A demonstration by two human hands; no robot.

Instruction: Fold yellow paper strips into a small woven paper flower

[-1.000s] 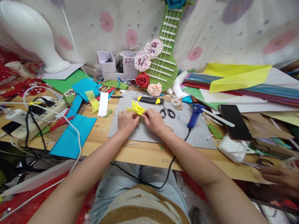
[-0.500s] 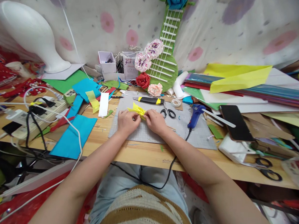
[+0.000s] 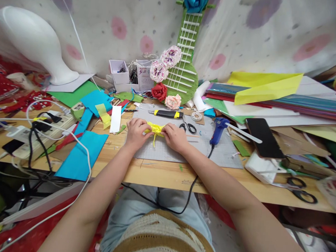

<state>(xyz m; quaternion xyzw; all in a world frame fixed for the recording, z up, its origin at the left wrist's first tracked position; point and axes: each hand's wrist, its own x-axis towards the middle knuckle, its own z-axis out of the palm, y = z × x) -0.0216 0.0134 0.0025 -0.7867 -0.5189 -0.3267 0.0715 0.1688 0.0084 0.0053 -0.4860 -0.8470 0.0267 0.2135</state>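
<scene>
A crumpled piece of yellow crepe paper (image 3: 156,129) is stretched between my two hands above the grey cutting mat (image 3: 167,152). My left hand (image 3: 137,133) pinches its left end, and my right hand (image 3: 175,136) grips its right end. From the middle of the paper a thin yellow strip hangs down. Behind my hands lie a yellow-and-black utility knife (image 3: 168,114) and a pair of scissors (image 3: 190,127) with black handles. To the right of the mat's middle rests a blue hot glue gun (image 3: 219,131).
A green paper guitar (image 3: 183,73) with paper flowers stands at the back. On the left are a power strip (image 3: 43,132) with cables and blue paper (image 3: 84,154). A phone (image 3: 264,138), larger scissors (image 3: 302,191) and paper rolls crowd the right side.
My hands have moved apart, the left one leftward, spreading the yellow paper wider between them. A thin strip now dangles below it. The view has shifted slightly.
</scene>
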